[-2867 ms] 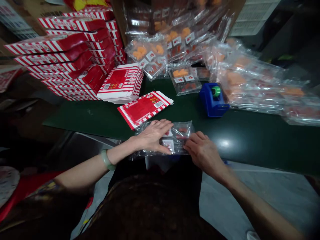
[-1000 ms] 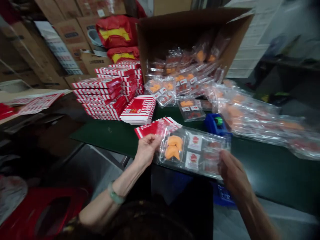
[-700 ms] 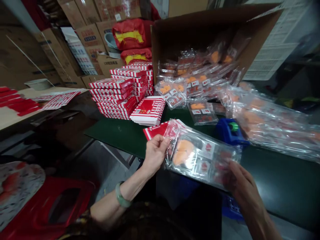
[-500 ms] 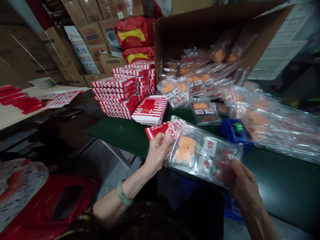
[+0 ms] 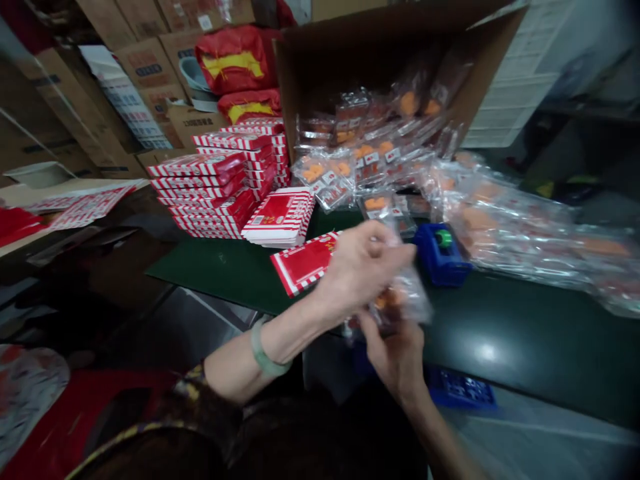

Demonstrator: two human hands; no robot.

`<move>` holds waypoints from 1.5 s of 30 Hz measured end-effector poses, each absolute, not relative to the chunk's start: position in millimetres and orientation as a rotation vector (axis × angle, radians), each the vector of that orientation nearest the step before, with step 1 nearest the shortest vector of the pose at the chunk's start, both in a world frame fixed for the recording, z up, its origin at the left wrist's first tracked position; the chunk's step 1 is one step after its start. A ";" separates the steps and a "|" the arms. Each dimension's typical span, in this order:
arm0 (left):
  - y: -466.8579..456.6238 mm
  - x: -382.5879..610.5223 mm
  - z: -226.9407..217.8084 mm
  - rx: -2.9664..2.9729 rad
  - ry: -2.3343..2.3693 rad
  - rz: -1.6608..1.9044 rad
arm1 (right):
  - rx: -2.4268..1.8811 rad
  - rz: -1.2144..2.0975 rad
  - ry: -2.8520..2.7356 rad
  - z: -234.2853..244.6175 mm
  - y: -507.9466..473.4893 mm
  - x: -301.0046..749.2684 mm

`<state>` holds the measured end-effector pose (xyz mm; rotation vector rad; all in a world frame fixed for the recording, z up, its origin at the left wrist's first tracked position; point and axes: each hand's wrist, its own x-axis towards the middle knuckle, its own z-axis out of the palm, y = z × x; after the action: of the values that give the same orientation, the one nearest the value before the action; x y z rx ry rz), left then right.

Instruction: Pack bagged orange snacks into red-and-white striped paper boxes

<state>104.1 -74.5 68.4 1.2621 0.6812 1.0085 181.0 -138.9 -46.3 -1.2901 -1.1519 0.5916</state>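
Note:
Both my hands hold one clear plastic packet (image 5: 403, 300) with orange pieces inside, above the near edge of the dark green table (image 5: 525, 333). My left hand (image 5: 363, 270) is closed over the packet's top, with a green bangle on that wrist. My right hand (image 5: 395, 350) grips the packet from below, partly hidden by the left hand. The packet is turned on end and blurred by motion. A flat red and white striped carton (image 5: 305, 262) lies on the table just left of my left hand.
A blue tape dispenser (image 5: 440, 253) stands right of my hands. Stacks of red and white striped boxes (image 5: 210, 190) and flat cartons (image 5: 280, 219) fill the back left. Many clear packets (image 5: 500, 213) spill from an open cardboard box (image 5: 310, 73) across the right.
The packet was pressed flat on the table, then lifted and held out wide between both hands. Now my hands have come together, left above right, and the packet is turned upright.

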 end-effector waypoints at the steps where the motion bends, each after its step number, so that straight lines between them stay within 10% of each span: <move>1: -76.5 115.3 66.1 1.338 0.652 0.941 | -1.289 0.606 -1.023 -48.2 -137.8 185.1; 6: -58.6 122.6 20.1 1.757 0.894 1.244 | -1.146 0.888 -0.543 -72.4 -145.3 225.3; 12: -33.7 88.7 -33.6 1.537 0.933 0.529 | -1.089 0.952 -0.437 -90.1 -150.9 229.9; 24: -10.7 66.4 -47.6 1.499 0.955 0.400 | -1.551 0.558 -0.694 -73.2 -130.4 275.9; 45: 36.3 59.9 -25.5 1.767 0.757 0.094 | -1.482 0.794 -0.688 -85.3 -128.3 296.2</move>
<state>59.9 36.3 -25.5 1.7666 0.7565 0.0942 296.2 -128.3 -85.3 -1.4817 -0.6875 0.7935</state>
